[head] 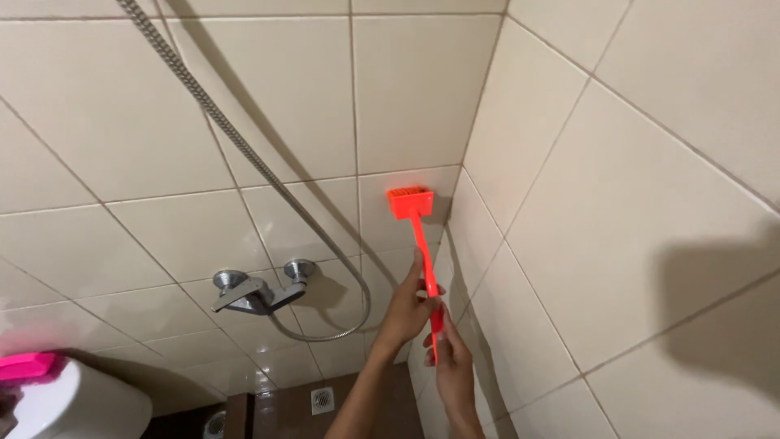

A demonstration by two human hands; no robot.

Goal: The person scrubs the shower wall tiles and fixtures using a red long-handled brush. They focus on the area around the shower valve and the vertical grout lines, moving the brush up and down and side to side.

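A bright orange long-handled scrub brush [411, 203] has its square head pressed against the beige wall tiles [146, 122] near the room's corner. My left hand [406, 305] grips the handle around its middle. My right hand [449, 358] holds the lower end of the same handle, just below the left. Both arms reach up from the bottom of the view.
A chrome shower mixer tap [256, 291] is fixed to the wall left of my hands, with a metal hose [236, 138] looping up from it. A white toilet tank [69, 406] with a pink object [24, 366] sits bottom left. A floor drain [322, 399] lies below.
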